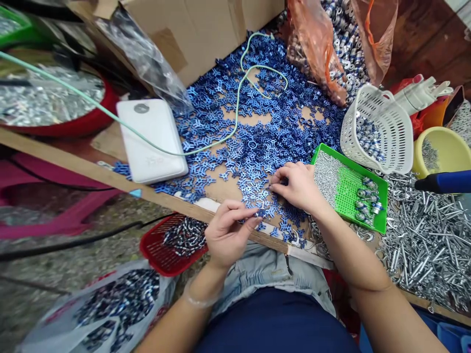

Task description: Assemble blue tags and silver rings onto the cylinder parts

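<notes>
My left hand (230, 233) pinches a small blue metal piece (261, 213) between thumb and fingertips, just above the table's front edge. To its right, my right hand (294, 184) is at the spread of blue three-armed pieces (253, 147), its thumb and fingers drawn together over them. Something dark shows at those fingertips, too small to make out. Close to the right wrist lies a green tray (348, 176) with tiny silver parts and several blue-and-silver cylinders.
A white power bank (152, 139) with a pale green cable lies at left. Silver pins (430, 245), a white basket (399, 132) and a yellow bowl (452, 147) are at right. A red basket (149, 245) hangs below the wooden edge. A cardboard box (206, 34) stands behind.
</notes>
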`<state>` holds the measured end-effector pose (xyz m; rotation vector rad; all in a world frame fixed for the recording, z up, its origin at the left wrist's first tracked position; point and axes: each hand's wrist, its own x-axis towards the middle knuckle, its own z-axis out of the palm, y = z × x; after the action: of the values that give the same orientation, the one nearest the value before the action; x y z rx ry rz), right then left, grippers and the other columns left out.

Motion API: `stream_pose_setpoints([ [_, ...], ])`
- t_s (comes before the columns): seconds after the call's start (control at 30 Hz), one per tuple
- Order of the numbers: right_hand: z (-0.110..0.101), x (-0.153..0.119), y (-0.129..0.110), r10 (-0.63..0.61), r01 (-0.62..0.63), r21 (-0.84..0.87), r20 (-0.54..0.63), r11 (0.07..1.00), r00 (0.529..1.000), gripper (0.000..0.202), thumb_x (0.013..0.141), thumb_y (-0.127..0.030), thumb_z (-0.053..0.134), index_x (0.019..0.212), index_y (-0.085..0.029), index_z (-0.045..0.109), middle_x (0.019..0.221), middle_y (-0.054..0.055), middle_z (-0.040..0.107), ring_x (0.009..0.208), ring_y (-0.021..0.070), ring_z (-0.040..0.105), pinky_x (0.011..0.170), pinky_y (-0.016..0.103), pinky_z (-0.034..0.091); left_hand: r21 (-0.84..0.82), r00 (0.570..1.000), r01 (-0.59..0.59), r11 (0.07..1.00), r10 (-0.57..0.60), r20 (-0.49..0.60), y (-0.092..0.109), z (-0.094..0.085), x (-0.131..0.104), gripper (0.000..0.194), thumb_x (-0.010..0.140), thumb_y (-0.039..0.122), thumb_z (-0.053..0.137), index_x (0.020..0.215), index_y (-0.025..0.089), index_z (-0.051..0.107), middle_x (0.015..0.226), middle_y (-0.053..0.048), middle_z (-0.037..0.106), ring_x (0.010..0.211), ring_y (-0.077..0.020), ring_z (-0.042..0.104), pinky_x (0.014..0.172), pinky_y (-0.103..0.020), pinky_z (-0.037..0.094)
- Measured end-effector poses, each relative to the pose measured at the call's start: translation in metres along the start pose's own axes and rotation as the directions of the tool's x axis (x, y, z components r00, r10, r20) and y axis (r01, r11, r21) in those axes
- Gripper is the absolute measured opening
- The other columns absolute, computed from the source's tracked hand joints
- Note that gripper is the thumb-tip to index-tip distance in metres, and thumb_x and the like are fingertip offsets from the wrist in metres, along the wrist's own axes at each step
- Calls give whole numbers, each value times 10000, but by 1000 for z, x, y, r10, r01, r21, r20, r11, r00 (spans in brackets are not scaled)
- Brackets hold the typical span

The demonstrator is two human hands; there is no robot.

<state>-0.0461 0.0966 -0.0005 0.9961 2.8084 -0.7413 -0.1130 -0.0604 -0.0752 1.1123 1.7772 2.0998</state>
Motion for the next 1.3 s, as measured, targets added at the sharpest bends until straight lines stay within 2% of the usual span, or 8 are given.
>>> stream_pose_setpoints([
  [0.13, -24, -35, -4, -73, 76, 311, -19, 947, 997, 80, 757, -268, 645, 708, -224, 600, 816, -26, 610, 876, 180, 505, 818, 340, 252, 48, 999, -42, 998, 40, 38, 7, 1, -1, 277, 700, 52, 701, 915, 226, 680, 748, 20, 546, 655, -79, 534, 551, -185, 444],
  [0.27, -40, -70, -7, -171, 137, 310, 86, 941, 982, 80, 784, -275, 639, 732, -234, 594, 833, -32, 588, 877, 163, 495, 823, 330, 245, 148, 978, -157, 977, 133, 160, 18, 3, 1, 291, 722, 61, 684, 957, 232, 666, 736, 21, 544, 649, -87, 530, 571, -205, 453],
  [0.6, -37, -84, -2, -123, 105, 246, 55, 964, 991, 82, 793, -277, 631, 741, -226, 592, 828, -21, 593, 868, 167, 491, 807, 332, 250, 235, 881, -421, 876, 333, 337, 37, 3, 5, 275, 723, 75, 676, 954, 225, 667, 690, 6, 589, 667, -128, 565, 622, -256, 476],
  [0.77, -24, -90, 9, -111, 92, 461, 14, 883, 994, 107, 780, -311, 643, 825, -225, 598, 879, -5, 588, 879, 162, 519, 828, 347, 309, 213, 857, -465, 859, 375, 354, 38, 3, 6, 317, 713, 49, 674, 980, 220, 666, 681, 6, 592, 654, -128, 547, 613, -257, 475],
  [0.87, -13, -94, 15, -143, 132, 691, -41, 710, 989, 119, 772, -316, 641, 784, -208, 593, 833, 3, 565, 806, 147, 528, 762, 327, 391, 126, 882, -385, 914, 323, 343, 42, 6, 7, 332, 707, 43, 680, 978, 235, 661, 704, 6, 590, 664, -123, 542, 623, -252, 479],
  [0.97, -8, -100, 18, -136, 255, 688, -224, 679, 965, 92, 763, -286, 650, 801, -221, 599, 848, 11, 561, 825, 155, 526, 749, 332, 418, -123, 939, 45, 991, 0, 344, 47, 12, 6, 274, 714, 191, 719, 968, 224, 622, 732, -14, 594, 657, -131, 566, 587, -243, 502],
  [1.1, -11, -108, 20, -280, 428, 406, -376, 807, 883, 63, 780, -260, 634, 835, -248, 605, 836, 9, 579, 826, 164, 515, 758, 350, 407, -323, 717, 615, 719, -340, 609, 52, 19, 8, 258, 725, 405, 685, 871, 203, 619, 729, -56, 623, 620, -147, 601, 530, -240, 525],
  [1.3, -18, -113, 27, -420, 485, 257, -271, 836, 866, 63, 799, -294, 618, 827, -237, 623, 880, 10, 601, 883, 168, 485, 808, 355, 374, -176, 436, 791, 586, -337, 834, 51, 25, 18, 161, 710, 328, 704, 810, 202, 693, 565, -20, 627, 411, -105, 524, 368, -199, 440],
])
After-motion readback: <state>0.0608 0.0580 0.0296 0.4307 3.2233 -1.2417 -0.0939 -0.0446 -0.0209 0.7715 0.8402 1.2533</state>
